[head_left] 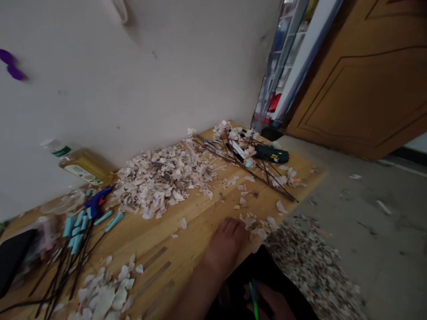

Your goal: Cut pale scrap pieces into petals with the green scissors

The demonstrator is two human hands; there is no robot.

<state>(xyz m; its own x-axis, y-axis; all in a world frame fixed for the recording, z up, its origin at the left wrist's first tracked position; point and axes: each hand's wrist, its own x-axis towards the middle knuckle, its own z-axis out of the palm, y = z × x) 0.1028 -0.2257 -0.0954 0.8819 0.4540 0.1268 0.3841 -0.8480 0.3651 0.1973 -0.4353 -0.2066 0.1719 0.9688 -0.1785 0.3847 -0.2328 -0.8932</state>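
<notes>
My left hand (229,242) rests palm down on the wooden table near its front edge, its fingers laid against the tabletop beside a small heap of pale petal-like flakes (254,224). Nothing shows gripped in it. Low in the view, over dark clothing, my right hand (271,302) is dim and partly cut off by the frame. It is closed around a thin bright green and dark tool (254,298), whose kind I cannot make out. A larger pile of pale flakes (167,178) lies against the wall, and a smaller group of broad petals (106,291) is at front left.
Branches with pale blossoms (247,166) lie at the table's right end beside a dark green object (271,153). On the left are a blue glue gun (97,202), teal pieces (76,231), dark stems, a bottle (83,166) and a black phone-like slab (15,258). Flakes (313,258) cover the floor.
</notes>
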